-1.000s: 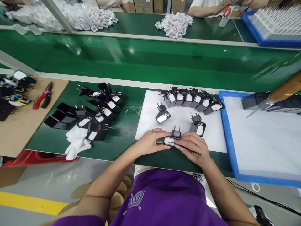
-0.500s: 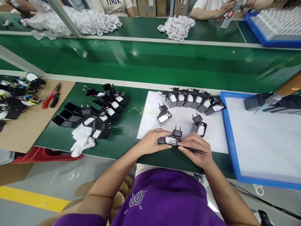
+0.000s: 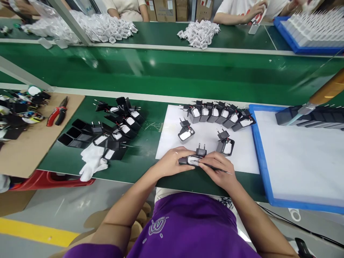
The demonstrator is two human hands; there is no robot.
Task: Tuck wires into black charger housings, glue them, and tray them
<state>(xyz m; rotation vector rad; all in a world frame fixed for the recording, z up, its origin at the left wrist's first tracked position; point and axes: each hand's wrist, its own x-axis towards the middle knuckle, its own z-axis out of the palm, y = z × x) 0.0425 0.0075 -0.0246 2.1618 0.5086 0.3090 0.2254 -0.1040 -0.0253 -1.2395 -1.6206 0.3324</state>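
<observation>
My left hand [image 3: 172,163] is closed around a black plug adapter [image 3: 192,160] whose side facing me is uncovered, with white material inside. Its two-pin plug part [image 3: 201,150] stands up behind the case. In my right hand [image 3: 220,170] is a pair of dark tweezers [image 3: 215,167], pinched between the fingers, with the tips at the adapter's opening. On the white sheet [image 3: 166,143] beyond my hands lie two similar adapters, one at the left [image 3: 186,132] and one at the right [image 3: 226,145]. A row of several more adapters [image 3: 215,114] lines the sheet's back edge.
More black adapters [image 3: 126,125], empty cases [image 3: 77,132] and a white glove [image 3: 92,159] lie at left, with red-handled pliers [image 3: 57,111] beyond. A blue-rimmed tray [image 3: 264,172] holds cases at right, below an orange-handled tool [image 3: 322,91]. People sit across the bench.
My right hand has shifted slightly left with the tweezers, their tips now further over the adapter's opening. The left hand keeps its hold. Across the bench, a person's hands have moved.
</observation>
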